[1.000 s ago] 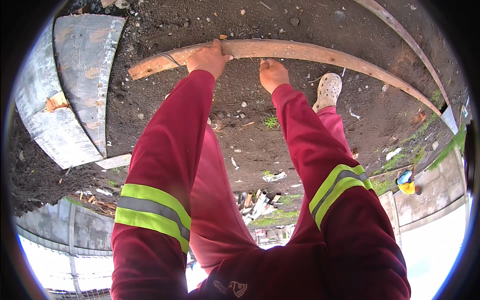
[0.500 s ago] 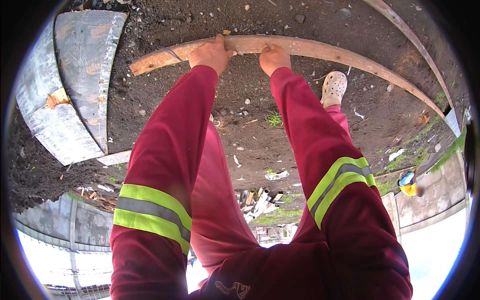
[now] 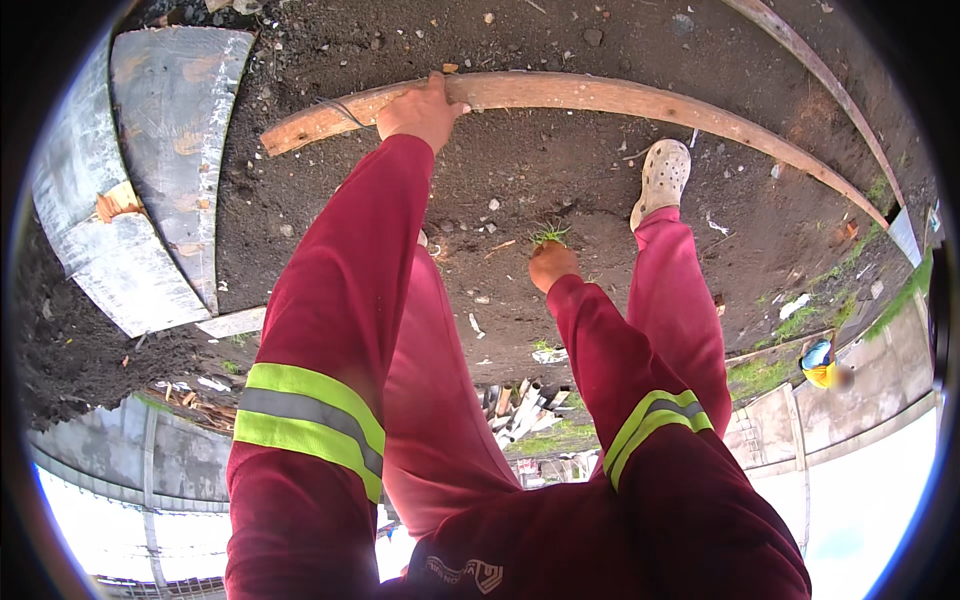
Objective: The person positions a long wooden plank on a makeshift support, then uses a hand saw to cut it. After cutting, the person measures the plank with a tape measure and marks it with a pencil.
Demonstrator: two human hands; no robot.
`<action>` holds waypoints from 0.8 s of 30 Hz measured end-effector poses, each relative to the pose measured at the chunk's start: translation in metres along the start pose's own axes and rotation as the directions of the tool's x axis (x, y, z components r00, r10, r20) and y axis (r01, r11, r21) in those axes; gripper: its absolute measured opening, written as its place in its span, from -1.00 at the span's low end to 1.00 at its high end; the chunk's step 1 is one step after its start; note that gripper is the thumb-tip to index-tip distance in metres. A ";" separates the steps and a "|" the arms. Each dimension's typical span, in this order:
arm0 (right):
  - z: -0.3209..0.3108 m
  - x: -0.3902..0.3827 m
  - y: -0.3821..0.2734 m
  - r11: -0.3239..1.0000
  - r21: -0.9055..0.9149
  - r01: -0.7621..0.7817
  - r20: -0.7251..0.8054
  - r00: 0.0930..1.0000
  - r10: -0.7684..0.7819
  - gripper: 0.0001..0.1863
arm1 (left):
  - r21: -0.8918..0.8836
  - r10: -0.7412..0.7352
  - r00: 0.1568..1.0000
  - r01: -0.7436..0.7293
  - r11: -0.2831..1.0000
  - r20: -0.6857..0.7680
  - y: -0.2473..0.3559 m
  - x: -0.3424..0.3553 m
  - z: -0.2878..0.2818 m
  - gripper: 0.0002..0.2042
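A long, narrow wooden plank (image 3: pixel 590 93) lies across the dirt at the far side, looking bowed in this lens. My left hand (image 3: pixel 420 112) grips it left of the middle, fingers over the far edge and thumb pointing right. A thin dark wire or cord (image 3: pixel 345 110) crosses the plank just left of that hand. Nearer to me, off the plank, my right hand (image 3: pixel 553 265) is closed above the ground beside a small grass tuft (image 3: pixel 548 233). Its fingers are curled out of sight, so whatever they may hold is hidden.
Large weathered panels (image 3: pixel 170 130) lie on the left. Another long board (image 3: pixel 820 75) curves along the far right. My shoe (image 3: pixel 663 178) stands between plank and right leg. Broken scrap pieces (image 3: pixel 522 412) are piled behind me. A person in yellow (image 3: pixel 820 365) is at the right, by a wall.
My right hand has let go of the plank and come back toward me, now closed beside the grass tuft. The left hand keeps its grip on the plank, which has hardly moved.
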State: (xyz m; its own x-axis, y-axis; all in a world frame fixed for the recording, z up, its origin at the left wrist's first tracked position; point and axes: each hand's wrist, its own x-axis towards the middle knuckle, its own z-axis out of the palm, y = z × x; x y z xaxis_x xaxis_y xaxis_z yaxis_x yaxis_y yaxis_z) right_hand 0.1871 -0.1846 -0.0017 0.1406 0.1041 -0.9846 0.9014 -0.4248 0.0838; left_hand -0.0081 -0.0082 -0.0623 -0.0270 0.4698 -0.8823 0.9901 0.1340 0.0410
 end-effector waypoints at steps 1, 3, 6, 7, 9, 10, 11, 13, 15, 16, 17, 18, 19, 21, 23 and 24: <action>0.008 -0.008 0.014 1.000 0.009 0.016 -0.011 1.000 -0.016 -0.66 | -0.020 0.001 1.000 -0.001 1.000 -0.005 0.000 -0.001 -0.001 -0.38; 0.006 -0.005 0.035 0.999 0.021 0.043 -0.083 0.996 -0.042 -0.71 | -0.045 -0.034 0.997 0.032 0.998 -0.062 0.001 -0.008 -0.004 -0.36; -0.015 0.001 0.056 0.996 0.088 0.032 -0.192 0.981 -0.015 -0.79 | -0.121 -0.036 0.991 0.021 0.992 -0.127 -0.007 -0.037 -0.006 -0.37; -0.029 0.005 0.061 0.984 0.171 0.054 -0.215 0.977 -0.016 -0.82 | -0.131 -0.032 0.996 0.021 0.991 -0.082 -0.011 -0.047 -0.008 -0.39; -0.055 0.002 0.069 0.898 0.421 0.126 -0.221 0.975 -0.033 -0.86 | -0.169 -0.031 0.999 0.029 0.985 -0.010 -0.027 -0.085 -0.002 -0.40; -0.070 -0.007 0.074 0.858 0.494 0.141 -0.201 0.979 -0.046 -0.87 | -0.192 -0.034 0.999 0.040 0.980 0.034 -0.039 -0.114 0.004 -0.39; -0.090 -0.009 0.081 0.819 0.556 0.138 -0.164 0.985 -0.055 -0.87 | -0.295 -0.010 1.000 0.007 0.956 -0.007 -0.052 -0.135 0.011 -0.46; -0.118 -0.037 0.094 0.809 0.563 0.169 -0.177 0.981 -0.081 -0.88 | -0.389 -0.030 0.990 0.083 0.917 0.140 -0.078 -0.191 0.026 -0.61; -0.152 -0.058 0.102 0.845 0.439 0.306 -0.348 0.925 -0.154 -0.89 | -0.395 0.107 0.986 -0.048 0.918 0.130 -0.103 -0.235 0.036 -0.62; -0.165 -0.085 0.112 0.877 0.374 0.302 -0.389 0.910 -0.147 -0.89 | -0.489 0.046 0.960 0.099 0.867 0.275 -0.113 -0.272 0.037 -0.60; -0.180 -0.099 0.117 0.878 0.373 0.301 -0.437 0.891 -0.120 -0.88 | -0.486 0.036 0.955 0.117 0.866 0.295 -0.121 -0.293 0.041 -0.59; -0.197 -0.116 0.127 0.882 0.348 0.319 -0.468 0.874 -0.132 -0.87 | -0.491 0.035 0.953 0.123 0.862 0.302 -0.127 -0.311 0.040 -0.58; -0.212 -0.146 0.142 0.898 0.342 0.277 -0.454 0.885 -0.100 -0.86 | -0.472 0.075 0.956 0.070 0.879 0.282 -0.132 -0.344 0.034 -0.56; -0.224 -0.185 0.166 0.906 0.328 0.267 -0.531 0.845 -0.057 -0.86 | -0.508 0.079 0.977 0.035 0.860 0.200 -0.140 -0.368 0.030 -0.53; -0.214 -0.228 0.197 0.892 0.396 0.220 -0.591 0.804 0.064 -0.84 | -0.614 -0.001 0.983 0.116 0.781 0.184 -0.148 -0.389 0.018 -0.51; -0.199 -0.251 0.217 0.836 0.500 0.226 -0.530 0.843 0.089 -0.85 | -0.633 0.003 0.989 0.091 0.769 0.146 -0.156 -0.392 0.009 -0.50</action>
State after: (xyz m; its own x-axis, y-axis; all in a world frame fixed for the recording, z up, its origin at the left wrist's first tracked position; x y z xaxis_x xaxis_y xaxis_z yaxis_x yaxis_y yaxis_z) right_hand 0.4289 -0.1238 0.2940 0.4159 0.5263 -0.7416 0.5802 -0.7815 -0.2293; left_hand -0.1505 -0.2215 0.2731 -0.0037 0.3380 -0.9411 0.6717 0.6981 0.2481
